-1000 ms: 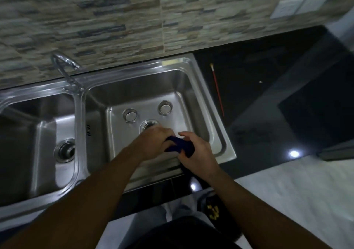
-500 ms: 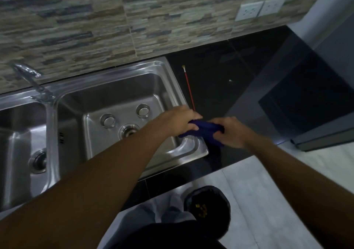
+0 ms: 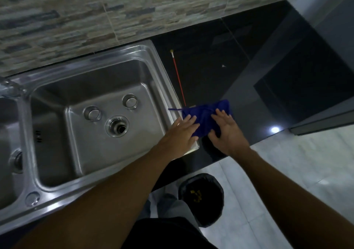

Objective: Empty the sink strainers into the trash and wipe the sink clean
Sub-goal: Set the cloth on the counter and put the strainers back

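Blue cloth (image 3: 205,114) lies flat on the black bench (image 3: 210,66), just beside the sink (image 3: 115,57) at its right rim. Left hand (image 3: 180,133) and right hand (image 3: 226,132) both press down on it, fingers (image 3: 188,120) straight and a bit spread, holding nothing. Left palm sits over the sink's near right corner, fingertips on the cloth's left part; right fingertips on its middle. A loose thread trails left over the rim. Thin red stick (image 3: 178,76) lies on the bench, its near end meeting the cloth's far edge. Two strainers (image 3: 92,113) stand in the right basin beside the open drain (image 3: 117,126). Black-lined trash bin (image 3: 201,199) on the floor below, yellow bits inside.
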A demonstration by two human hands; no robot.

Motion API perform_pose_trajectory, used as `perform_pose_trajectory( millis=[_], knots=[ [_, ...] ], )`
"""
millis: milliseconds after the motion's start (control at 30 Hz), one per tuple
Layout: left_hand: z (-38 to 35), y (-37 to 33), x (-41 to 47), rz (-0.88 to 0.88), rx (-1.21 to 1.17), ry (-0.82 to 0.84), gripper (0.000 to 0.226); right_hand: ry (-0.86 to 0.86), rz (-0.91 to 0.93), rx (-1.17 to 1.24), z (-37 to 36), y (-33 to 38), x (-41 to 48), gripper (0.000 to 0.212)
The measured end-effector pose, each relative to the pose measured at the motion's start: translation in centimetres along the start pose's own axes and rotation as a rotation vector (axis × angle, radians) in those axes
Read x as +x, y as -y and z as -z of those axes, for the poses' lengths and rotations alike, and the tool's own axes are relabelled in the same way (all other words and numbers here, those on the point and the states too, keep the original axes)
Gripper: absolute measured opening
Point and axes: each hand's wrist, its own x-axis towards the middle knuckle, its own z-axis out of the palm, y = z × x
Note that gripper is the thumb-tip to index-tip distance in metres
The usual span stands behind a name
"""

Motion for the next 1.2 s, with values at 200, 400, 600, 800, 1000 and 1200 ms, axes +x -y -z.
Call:
perform_pose_trajectory(
  millis=[200,400,600,800,1000,1200],
  knots=[
    [-0.6,-0.2,1.0,0.053,0.143,0.077,0.059,-0.02,-0.028,-0.163,-3.1,0.1,0.8,0.066],
    [1.2,-0.5,1.7,0.076,0.011,0.164,0.059,-0.01,-0.013,-0.216,-2.8,-0.8,1.5,0.068],
    [2.6,1.4,-1.4,0.033,-0.093,0.003,0.051,0.19,-0.004,-0.165,-0.9,-1.8,2.2,0.069],
    [3.8,9.2,-7.6,0.144,0.03,-0.089,0.053,0.01,0.017,0.011,-2.2,6.5,1.8,0.061],
    [5.8,19.5,-16.1,0.372,0.122,-0.076,0.052,0.122,0.279,0.094,-9.7,20.0,3.0,0.061],
    [6.9,28.9,-24.6,0.596,-0.025,-0.128,0.057,0.263,0.216,0.104,-13.8,26.8,7.1,0.061]
  ],
)
